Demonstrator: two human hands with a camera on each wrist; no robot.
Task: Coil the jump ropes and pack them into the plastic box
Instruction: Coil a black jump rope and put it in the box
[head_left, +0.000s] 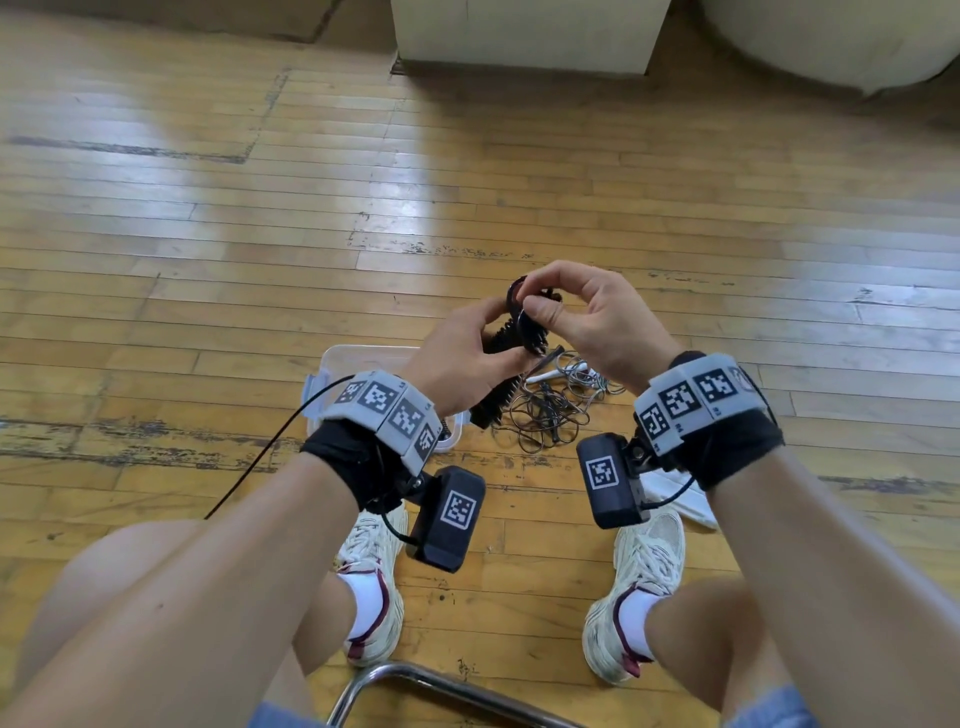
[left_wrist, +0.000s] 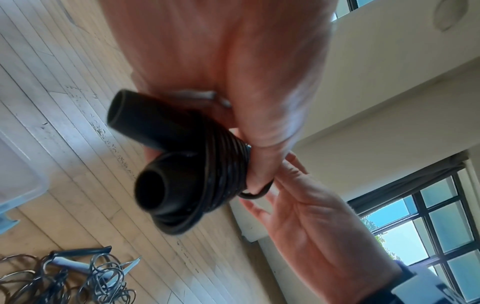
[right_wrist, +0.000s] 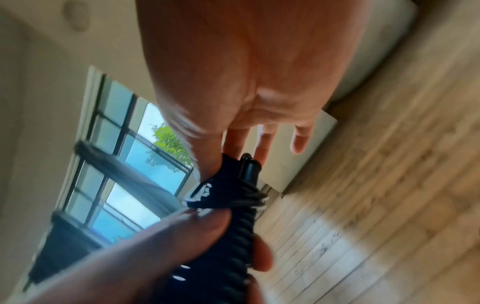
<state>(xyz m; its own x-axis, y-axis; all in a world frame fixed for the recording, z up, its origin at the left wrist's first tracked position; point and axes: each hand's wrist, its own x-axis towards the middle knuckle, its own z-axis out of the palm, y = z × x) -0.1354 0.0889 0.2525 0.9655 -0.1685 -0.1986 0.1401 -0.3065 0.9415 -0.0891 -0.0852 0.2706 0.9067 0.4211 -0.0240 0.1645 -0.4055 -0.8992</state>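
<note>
My left hand (head_left: 470, 345) grips a black jump rope bundle (head_left: 511, 343): two ribbed handles (left_wrist: 166, 179) side by side with cord wound round them. My right hand (head_left: 576, 312) pinches the loose loop of black cord (head_left: 515, 297) at the top of the bundle with thumb and forefinger; the other fingers are spread. Both hands are held above the floor, over the clear plastic box (head_left: 353, 364), whose inside is mostly hidden behind my left wrist. In the right wrist view the bundle (right_wrist: 233, 205) is blurred.
A tangled heap of thin ropes (head_left: 550, 410) with a white handle (head_left: 545, 375) lies on the wooden floor right of the box. My shoes (head_left: 639, 587) and a chrome chair frame (head_left: 415, 680) are below. A pale cabinet (head_left: 524, 36) stands far ahead.
</note>
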